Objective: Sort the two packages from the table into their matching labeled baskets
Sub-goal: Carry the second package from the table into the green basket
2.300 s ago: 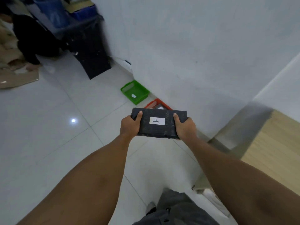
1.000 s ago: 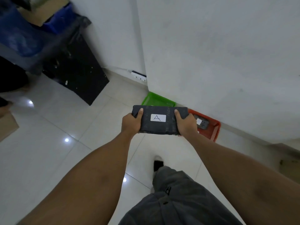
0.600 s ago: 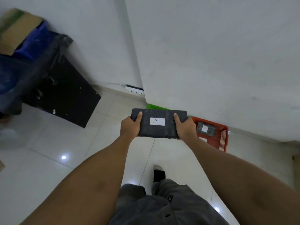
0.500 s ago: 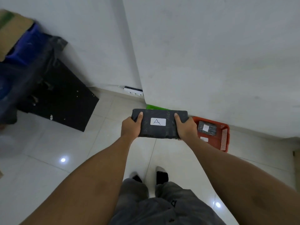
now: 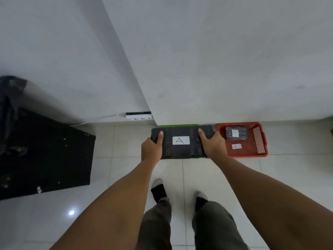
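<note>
Since the earlier frames the person had walked up to the wall and now stood squarely before the baskets, both feet planted, with the package carried over the green one so that it hid nearly all of it.

At far left a black panel lay on the floor, and a white power strip sat at the foot of the wall. The left hand gripped the left end of the dark package, thumb on top and fingers wrapped beneath, out of sight. A white label marked "A" faced up at its centre. The right hand held the right end the same way. Only thin slivers of the green basket showed above and below the package. Just beside it on the right stood the red basket, already holding a second wrapped package; its small floor label could not be read.

This looked like the last step: placing package A. The next move would call for lowering it level into the green basket, then letting both hands release together.
</note>
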